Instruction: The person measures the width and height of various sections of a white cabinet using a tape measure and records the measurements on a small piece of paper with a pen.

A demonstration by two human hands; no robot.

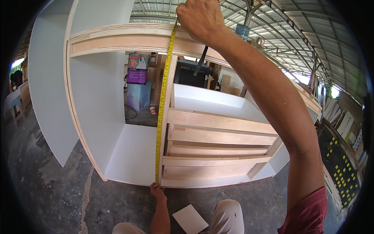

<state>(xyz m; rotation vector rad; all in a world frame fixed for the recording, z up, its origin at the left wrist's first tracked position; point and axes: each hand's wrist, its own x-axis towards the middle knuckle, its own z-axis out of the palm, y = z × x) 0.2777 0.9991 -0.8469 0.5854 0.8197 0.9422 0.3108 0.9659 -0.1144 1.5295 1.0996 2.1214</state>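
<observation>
A yellow tape measure (162,105) is stretched nearly upright along the front of a plywood cabinet (95,89) with pale inner faces. At the cabinet's bottom edge, my left hand (157,191) is closed on the tape's lower end. My right hand (200,17) is raised at the top rail (128,30), fingers closed around the tape's upper end; its case is hidden by the hand. A dark strip (201,60) hangs below that hand. Right of the tape, several plywood drawer fronts (222,134) are stacked, some pulled out unevenly.
A loose white panel (190,219) lies on the concrete floor between my knees. Behind the cabinet's opening stand a purple box (138,72) and a blue box (138,96). A pale panel (48,85) stands at left; a black board with yellow squares (337,167) leans at right.
</observation>
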